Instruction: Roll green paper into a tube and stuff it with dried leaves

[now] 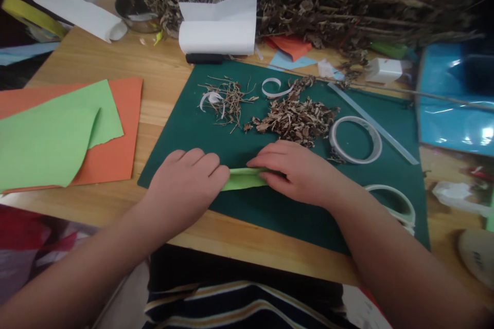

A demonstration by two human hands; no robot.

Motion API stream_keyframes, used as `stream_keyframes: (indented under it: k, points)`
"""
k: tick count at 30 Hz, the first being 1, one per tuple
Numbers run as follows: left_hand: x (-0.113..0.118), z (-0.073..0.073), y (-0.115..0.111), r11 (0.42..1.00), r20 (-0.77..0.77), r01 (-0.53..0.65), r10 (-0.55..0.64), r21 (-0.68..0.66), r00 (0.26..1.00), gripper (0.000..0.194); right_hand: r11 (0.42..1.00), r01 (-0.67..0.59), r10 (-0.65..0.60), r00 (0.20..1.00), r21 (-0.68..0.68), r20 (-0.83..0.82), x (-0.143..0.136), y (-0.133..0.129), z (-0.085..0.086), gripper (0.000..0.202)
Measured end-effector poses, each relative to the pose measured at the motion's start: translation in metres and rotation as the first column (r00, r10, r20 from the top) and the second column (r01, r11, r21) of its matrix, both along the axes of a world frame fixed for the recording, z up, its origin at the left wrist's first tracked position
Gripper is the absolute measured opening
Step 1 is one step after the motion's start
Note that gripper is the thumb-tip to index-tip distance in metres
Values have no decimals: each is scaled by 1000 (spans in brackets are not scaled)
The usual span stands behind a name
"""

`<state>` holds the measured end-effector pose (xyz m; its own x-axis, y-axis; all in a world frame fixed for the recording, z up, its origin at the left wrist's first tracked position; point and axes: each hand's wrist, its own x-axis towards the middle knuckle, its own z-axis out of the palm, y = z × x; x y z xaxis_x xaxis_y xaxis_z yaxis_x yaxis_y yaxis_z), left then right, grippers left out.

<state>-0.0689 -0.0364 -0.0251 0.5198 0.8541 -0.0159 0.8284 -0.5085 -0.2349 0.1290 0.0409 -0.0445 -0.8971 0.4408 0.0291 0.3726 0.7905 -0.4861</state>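
Both hands grip a narrow folded strip of light green paper (244,179) above the front of a dark green cutting mat (185,128). My left hand (187,175) is closed over the strip's left end, knuckles up. At the right end, my right hand (291,169) pinches the paper between thumb and fingers. Just beyond the right hand lies a pile of dry crumbled leaves (299,118). A smaller heap of thin dry stems (231,100) sits farther left on the mat. Whether anything is inside the fold is hidden.
Tape rolls (355,159) and a translucent stick (374,123) lie on the mat's right side. Green paper sheets (46,139) rest on orange paper (129,128) at left. A white paper roll (218,38) and bundled dried plants (347,5) line the back. A blue package (455,123) stands right.
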Motion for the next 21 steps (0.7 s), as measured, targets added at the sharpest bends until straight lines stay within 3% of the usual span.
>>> stream_keyframes:
  k: [4, 12, 16, 21]
  points:
    - [1, 0, -2, 996, -6, 42, -42, 73, 999, 16, 993, 24, -24, 1000, 117, -5, -2, -2, -3, 21]
    - [-13, -4, 4, 946, -14, 246, -249, 213, 968, 18, 959, 73, -62, 997, 275, -47, -2, -3, -8, 23]
    - [-15, -4, 5, 939, -2, 264, -270, 219, 963, 17, 942, 108, -110, 994, 316, -13, -1, -6, -9, 18]
    - [-15, -3, 2, 962, -5, 204, -207, 180, 978, 15, 934, 91, -99, 995, 347, 7, -1, -7, -10, 15]
